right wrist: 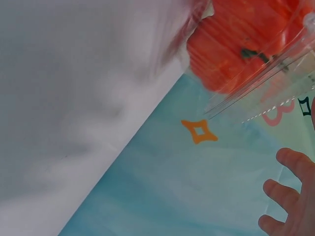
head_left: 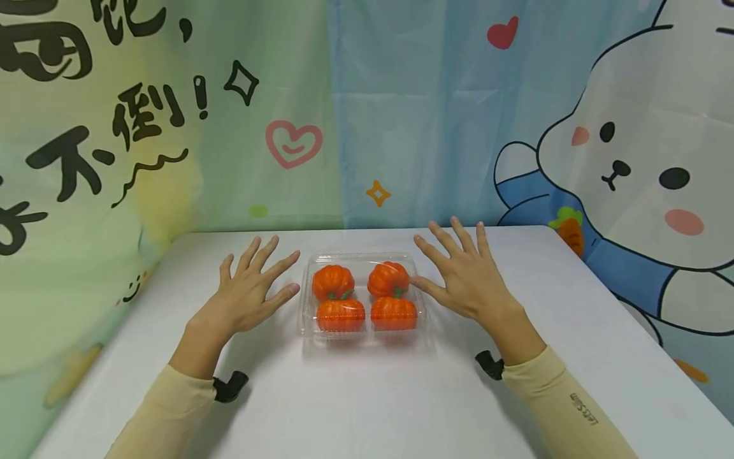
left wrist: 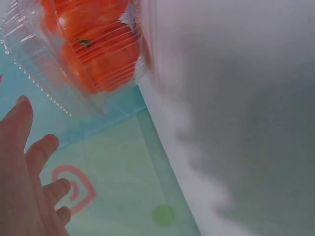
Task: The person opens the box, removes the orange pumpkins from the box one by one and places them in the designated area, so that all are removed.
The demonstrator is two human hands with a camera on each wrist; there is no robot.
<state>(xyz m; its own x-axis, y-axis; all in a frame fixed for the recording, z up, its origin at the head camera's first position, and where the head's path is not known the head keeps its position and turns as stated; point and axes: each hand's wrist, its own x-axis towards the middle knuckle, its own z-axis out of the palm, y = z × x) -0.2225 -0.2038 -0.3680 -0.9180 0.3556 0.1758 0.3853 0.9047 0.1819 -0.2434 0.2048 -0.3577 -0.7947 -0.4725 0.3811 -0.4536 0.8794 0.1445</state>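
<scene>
A clear plastic box [head_left: 367,333] sits on the white table, with several small orange pumpkins [head_left: 341,315] inside, in two rows. Green stems show on some of them. To the left of the box, my left hand [head_left: 246,293] is spread with its fingers straight, holding nothing. My right hand [head_left: 467,280] is likewise spread on the other side, its thumb tip overlapping the box's right edge in the head view. The left wrist view shows the ridged side of the box [left wrist: 29,54] beyond the left thumb. In the right wrist view, the pumpkins [right wrist: 221,54] show through the plastic.
The white table [head_left: 355,408] ends at a back edge just beyond the box. Behind it hangs a printed curtain [head_left: 401,115] with hearts, lettering and a cartoon animal. Black wrist straps [head_left: 230,387] show at both sleeve cuffs.
</scene>
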